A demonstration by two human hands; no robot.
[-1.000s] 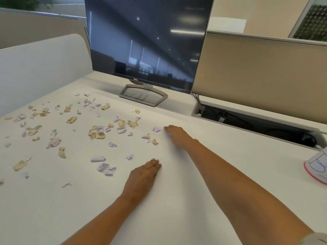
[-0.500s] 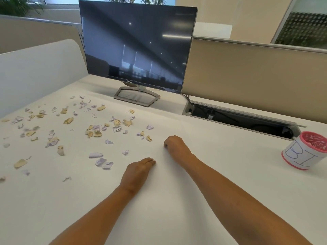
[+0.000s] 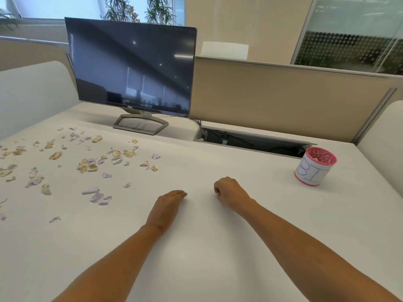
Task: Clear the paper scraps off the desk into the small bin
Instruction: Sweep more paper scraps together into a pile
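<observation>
The white desk (image 3: 218, 269) before me carries torn paper scraps (image 3: 87, 166) strewn over its left part, the monitor (image 3: 130, 68) on its stand at the back, the small pink bin (image 3: 314, 168) far right, and between them my flat left hand (image 3: 168, 205) and curled right hand (image 3: 231, 192).

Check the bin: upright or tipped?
Upright. The small bin stands on its base on the desk, pink rim facing up.

Matt white desk (image 3: 218, 247); crumpled paper scraps (image 3: 87, 166).
</observation>
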